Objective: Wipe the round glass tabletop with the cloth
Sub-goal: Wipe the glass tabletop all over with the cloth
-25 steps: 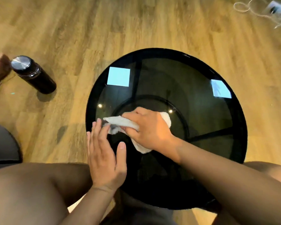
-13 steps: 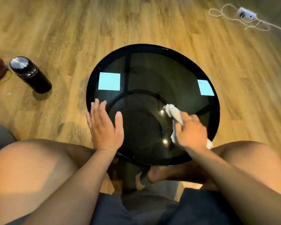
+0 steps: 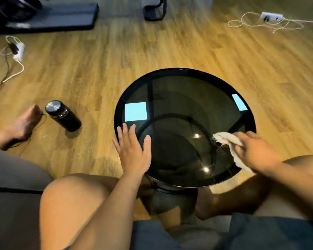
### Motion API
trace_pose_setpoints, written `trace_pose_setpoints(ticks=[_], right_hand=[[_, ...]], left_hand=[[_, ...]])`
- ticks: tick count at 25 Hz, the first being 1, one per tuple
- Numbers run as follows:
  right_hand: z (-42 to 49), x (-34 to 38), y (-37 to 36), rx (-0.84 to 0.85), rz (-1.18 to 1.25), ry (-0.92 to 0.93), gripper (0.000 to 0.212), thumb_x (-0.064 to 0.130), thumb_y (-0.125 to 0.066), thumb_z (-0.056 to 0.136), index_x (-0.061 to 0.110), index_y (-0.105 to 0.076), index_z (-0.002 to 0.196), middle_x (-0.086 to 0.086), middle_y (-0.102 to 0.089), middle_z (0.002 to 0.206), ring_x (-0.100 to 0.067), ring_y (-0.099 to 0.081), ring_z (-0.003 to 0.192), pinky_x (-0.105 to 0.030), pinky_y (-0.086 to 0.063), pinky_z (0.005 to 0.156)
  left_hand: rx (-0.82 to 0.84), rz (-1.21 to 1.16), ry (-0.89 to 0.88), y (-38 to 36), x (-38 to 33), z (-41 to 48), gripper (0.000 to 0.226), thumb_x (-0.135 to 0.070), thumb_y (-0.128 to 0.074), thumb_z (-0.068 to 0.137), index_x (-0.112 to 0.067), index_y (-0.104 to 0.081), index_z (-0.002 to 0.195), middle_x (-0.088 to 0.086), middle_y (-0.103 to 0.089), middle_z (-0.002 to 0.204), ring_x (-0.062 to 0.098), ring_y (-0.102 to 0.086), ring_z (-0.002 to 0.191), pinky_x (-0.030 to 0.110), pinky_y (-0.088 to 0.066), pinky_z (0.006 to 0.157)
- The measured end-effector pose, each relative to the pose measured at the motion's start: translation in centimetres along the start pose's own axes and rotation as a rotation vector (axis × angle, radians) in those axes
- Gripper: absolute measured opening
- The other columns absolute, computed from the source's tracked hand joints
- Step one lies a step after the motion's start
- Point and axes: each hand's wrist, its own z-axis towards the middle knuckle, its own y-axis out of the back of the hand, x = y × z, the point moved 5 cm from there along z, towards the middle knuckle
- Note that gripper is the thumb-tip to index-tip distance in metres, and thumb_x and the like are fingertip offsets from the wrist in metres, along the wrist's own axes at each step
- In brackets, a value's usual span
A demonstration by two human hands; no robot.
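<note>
The round dark glass tabletop (image 3: pixel 184 98) stands low on the wooden floor between my knees. My right hand (image 3: pixel 257 153) grips a crumpled white cloth (image 3: pixel 224 138) and presses it on the glass at the near right rim. Part of the cloth hangs out below my wrist over the rim. My left hand (image 3: pixel 133 150) lies flat with fingers spread on the near left edge of the glass and holds nothing.
A black bottle with a steel lid (image 3: pixel 62 115) stands on the floor to the left, beside another person's bare foot (image 3: pixel 23 123). Power strips with cables lie far left (image 3: pixel 16 49) and far right (image 3: pixel 271 17). A dark mat (image 3: pixel 51 17) lies at the back.
My right hand has swept the cloth from the middle of the glass to the near right rim. My left hand stays flat at the left edge. The view has pulled back and tilted up.
</note>
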Motion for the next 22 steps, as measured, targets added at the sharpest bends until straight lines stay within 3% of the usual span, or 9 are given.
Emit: trace_pose_setpoints(ticks=[2,4,6,10,12,14,16,19,22], right_hand=[[2.0,-1.9,0.5,-0.011,0.077,-0.211,0.020,0.039,-0.037,0.095,0.025,-0.047,0.104,-0.013,-0.054,0.100,-0.032,-0.056,0.080,-0.040,-0.046,0.070],[1.7,1.4,0.1,-0.082,0.060,-0.217,0.017,0.032,-0.041,0.092,0.020,-0.046,0.101,-0.016,-0.054,0.095,-0.036,-0.056,0.076,-0.040,-0.047,0.067],[-0.4,8.3,-1.4,-0.129,0.031,-0.076,0.024,0.030,-0.052,0.088,0.019,-0.053,0.109,-0.012,-0.055,0.093,-0.036,-0.060,0.078,-0.039,-0.046,0.065],[-4.2,22.5,-4.3,0.008,0.109,0.264,0.031,0.038,-0.051,0.090,0.027,-0.053,0.119,0.000,-0.057,0.101,-0.021,-0.060,0.085,-0.034,-0.050,0.069],[-4.3,24.4,-4.1,0.078,0.171,0.440,0.027,0.040,-0.049,0.092,0.030,-0.054,0.117,0.003,-0.058,0.102,-0.017,-0.060,0.087,-0.032,-0.051,0.069],[-3.3,20.8,-3.1,0.077,0.186,0.508,0.029,0.037,-0.048,0.090,0.040,-0.056,0.118,0.010,-0.059,0.106,-0.013,-0.060,0.094,-0.032,-0.051,0.070],[-0.5,13.3,-1.7,0.007,0.087,0.330,0.029,0.037,-0.050,0.089,0.042,-0.054,0.117,0.011,-0.057,0.105,-0.016,-0.063,0.093,-0.031,-0.049,0.065],[6.0,2.1,0.8,-0.050,-0.013,-0.080,0.021,0.038,-0.048,0.092,0.029,-0.054,0.110,-0.008,-0.058,0.099,-0.036,-0.061,0.087,-0.039,-0.048,0.067],[9.8,0.3,2.3,-0.134,0.069,-0.330,0.022,0.032,-0.043,0.094,0.016,-0.055,0.105,-0.022,-0.064,0.095,-0.042,-0.060,0.090,-0.037,-0.041,0.068]], left_hand=[[0.002,0.002,0.027,0.1,0.4,0.3,0.068,-0.057,-0.026,0.095,-0.019,-0.027,0.152,0.009,-0.017,0.166,0.024,-0.004,0.154,0.048,-0.002,0.125],[-0.012,-0.021,0.038,0.1,0.3,0.4,0.070,-0.059,-0.025,0.095,-0.018,-0.028,0.152,0.010,-0.019,0.165,0.024,-0.005,0.154,0.046,-0.004,0.125],[-0.018,-0.033,0.030,0.1,0.2,0.4,0.070,-0.060,-0.025,0.095,-0.018,-0.029,0.151,0.010,-0.021,0.164,0.022,-0.006,0.154,0.042,-0.002,0.125],[-0.024,-0.141,0.057,0.4,0.3,0.3,0.068,-0.054,-0.029,0.096,-0.014,-0.032,0.151,0.009,-0.024,0.164,0.020,-0.009,0.154,0.038,-0.002,0.125],[-0.015,-0.213,0.106,0.7,0.6,0.7,0.065,-0.050,-0.030,0.097,-0.015,-0.032,0.152,0.007,-0.024,0.164,0.018,-0.008,0.154,0.039,-0.005,0.126],[0.014,-0.208,0.089,0.8,0.7,1.5,0.063,-0.049,-0.026,0.098,-0.017,-0.030,0.152,0.005,-0.023,0.164,0.015,-0.005,0.154,0.036,-0.001,0.125],[0.010,-0.150,0.030,0.7,0.6,2.2,0.063,-0.050,-0.025,0.098,-0.017,-0.030,0.152,0.004,-0.023,0.164,0.016,-0.005,0.154,0.033,0.002,0.124],[-0.010,-0.078,0.020,0.3,0.7,2.5,0.065,-0.056,-0.024,0.097,-0.020,-0.031,0.151,0.004,-0.026,0.164,0.018,-0.009,0.154,0.032,-0.002,0.123],[-0.020,-0.085,0.028,0.1,0.9,2.3,0.066,-0.059,-0.025,0.097,-0.021,-0.031,0.150,0.003,-0.026,0.163,0.018,-0.012,0.154,0.032,-0.006,0.122]])
